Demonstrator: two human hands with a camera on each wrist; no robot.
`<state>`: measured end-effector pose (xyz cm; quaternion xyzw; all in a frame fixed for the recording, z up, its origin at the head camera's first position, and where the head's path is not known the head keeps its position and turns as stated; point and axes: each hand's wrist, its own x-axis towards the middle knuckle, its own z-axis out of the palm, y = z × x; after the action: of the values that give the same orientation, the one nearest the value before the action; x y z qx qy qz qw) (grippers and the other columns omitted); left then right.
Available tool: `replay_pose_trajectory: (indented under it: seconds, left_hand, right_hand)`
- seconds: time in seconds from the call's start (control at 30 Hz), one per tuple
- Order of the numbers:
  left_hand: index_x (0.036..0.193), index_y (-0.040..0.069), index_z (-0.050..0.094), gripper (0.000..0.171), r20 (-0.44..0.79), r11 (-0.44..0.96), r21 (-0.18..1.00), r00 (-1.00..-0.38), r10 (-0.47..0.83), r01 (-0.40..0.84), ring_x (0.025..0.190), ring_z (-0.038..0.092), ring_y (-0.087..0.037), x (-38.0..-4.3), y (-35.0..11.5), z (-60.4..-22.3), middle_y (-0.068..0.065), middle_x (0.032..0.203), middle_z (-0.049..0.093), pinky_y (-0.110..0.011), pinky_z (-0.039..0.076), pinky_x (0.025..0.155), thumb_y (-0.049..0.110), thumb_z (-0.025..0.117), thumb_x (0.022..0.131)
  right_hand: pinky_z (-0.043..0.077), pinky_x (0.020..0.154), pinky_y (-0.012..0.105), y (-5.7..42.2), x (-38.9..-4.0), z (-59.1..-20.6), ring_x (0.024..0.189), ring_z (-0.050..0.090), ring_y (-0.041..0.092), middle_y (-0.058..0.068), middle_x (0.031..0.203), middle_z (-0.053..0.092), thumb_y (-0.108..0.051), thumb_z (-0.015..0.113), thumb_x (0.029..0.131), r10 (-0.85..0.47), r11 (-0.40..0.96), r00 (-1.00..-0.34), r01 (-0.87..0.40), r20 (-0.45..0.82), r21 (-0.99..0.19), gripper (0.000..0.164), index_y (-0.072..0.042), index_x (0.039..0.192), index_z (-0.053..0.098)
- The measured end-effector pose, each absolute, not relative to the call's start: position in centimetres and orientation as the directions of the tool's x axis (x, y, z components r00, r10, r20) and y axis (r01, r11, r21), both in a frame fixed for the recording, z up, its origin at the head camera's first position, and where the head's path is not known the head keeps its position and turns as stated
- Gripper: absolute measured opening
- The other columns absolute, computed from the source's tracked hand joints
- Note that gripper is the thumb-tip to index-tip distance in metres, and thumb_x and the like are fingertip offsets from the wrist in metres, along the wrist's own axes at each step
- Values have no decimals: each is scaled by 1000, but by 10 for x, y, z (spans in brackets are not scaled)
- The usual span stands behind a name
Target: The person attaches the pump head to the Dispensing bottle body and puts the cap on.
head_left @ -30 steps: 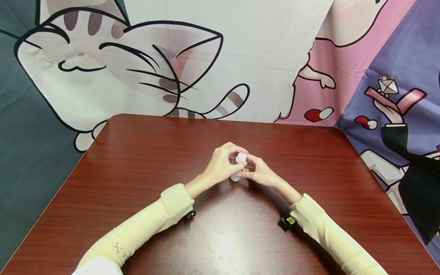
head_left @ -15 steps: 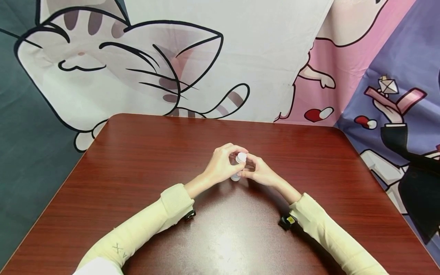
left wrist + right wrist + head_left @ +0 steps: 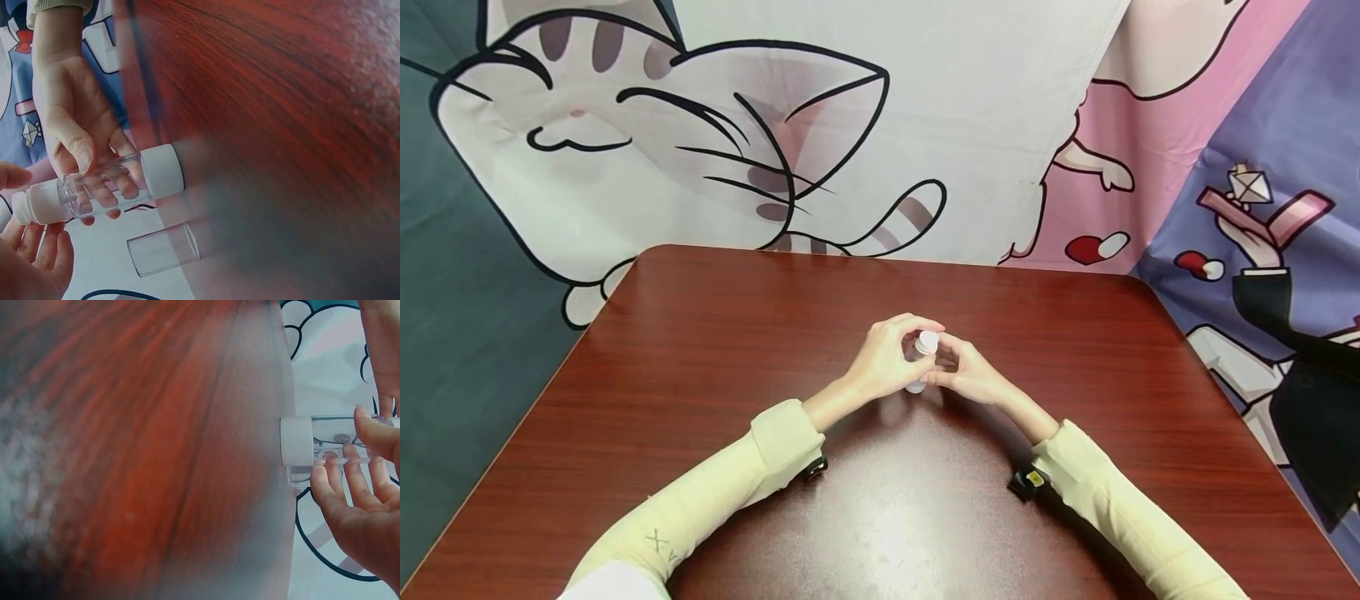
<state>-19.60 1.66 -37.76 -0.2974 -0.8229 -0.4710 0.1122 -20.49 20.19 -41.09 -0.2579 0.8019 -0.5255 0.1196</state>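
Observation:
A clear cylindrical pump bottle (image 3: 103,187) with a white base and white pump top is held upright between both hands, close over the table. My right hand (image 3: 973,375) grips its clear body, thumb on one side and fingers on the other, as the right wrist view shows. My left hand (image 3: 883,358) is at the upper end, with its fingers (image 3: 47,250) curled along the white pump collar (image 3: 47,201) and its thumb opposite. Behind the bottle, a clear open tube-shaped cap (image 3: 162,250) stands on the table. The left hand hides part of the bottle in the head view.
The reddish-brown wooden table (image 3: 737,333) reaches under both forearms. Its far edge meets a hanging cloth (image 3: 970,125) printed with cartoon figures. A small black wrist device (image 3: 1024,483) is beside the right cuff, another at the left cuff.
Both hands stay almost in place around the bottle. The left thumb and fingers shift very slightly near the pump top, and the head view tilts a little.

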Motion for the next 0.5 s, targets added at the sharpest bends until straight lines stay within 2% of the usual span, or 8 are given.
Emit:
replay_pose_trajectory:
  seconds: [0.27, 0.5]
  left_hand:
    - [105, 9, 72, 31, 453, 327, 755, -813, 367, 568, 79, 64, -13, -196, 17, -378, -4, 97, 72, -31, 55, 71, 14, 80, 76]
    - [107, 7, 72, 30, 452, 325, 748, -803, 388, 579, 84, 65, -14, -197, 17, -378, -5, 100, 71, -35, 55, 77, 6, 74, 77]
  right_hand:
    - [53, 90, 29, 201, -206, -410, 108, 63, 24, 25, 125, 59, 2, 71, 82, -528, 326, -846, -282, 74, -902, 52, 7, 129, 49]
    - [52, 94, 36, 200, -205, -411, 114, 60, 35, 26, 126, 59, 2, 70, 82, -527, 331, -847, -284, 73, -900, 52, 9, 129, 49]
